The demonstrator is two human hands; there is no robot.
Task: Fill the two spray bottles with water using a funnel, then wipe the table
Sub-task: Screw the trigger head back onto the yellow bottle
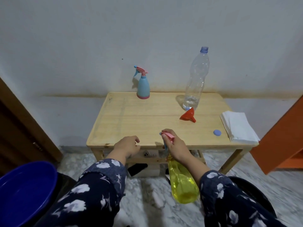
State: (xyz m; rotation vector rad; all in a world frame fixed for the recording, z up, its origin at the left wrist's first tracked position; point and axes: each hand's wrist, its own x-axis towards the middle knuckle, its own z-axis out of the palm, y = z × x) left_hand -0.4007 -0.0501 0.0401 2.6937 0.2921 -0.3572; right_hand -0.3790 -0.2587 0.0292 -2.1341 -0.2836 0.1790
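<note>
My right hand [175, 147] grips the pink trigger head of a yellow spray bottle [182, 181], which hangs in the air in front of the table's near edge. My left hand [127, 145] hovers beside it over the front edge with fingers loosely curled and holds nothing. A blue spray bottle [143, 86] with a pink base stands upright at the back of the wooden table [131, 118]. A red funnel [188, 115] lies on its side at the right. Behind it stands an uncapped clear plastic bottle [196, 82] with a little water at the bottom.
A folded white cloth [238, 126] lies at the table's right edge, with a blue bottle cap [217, 132] to its left. A blue basin [24, 190] sits at lower left. An orange cabinet [282, 136] stands to the right, a brown door [21, 128] to the left.
</note>
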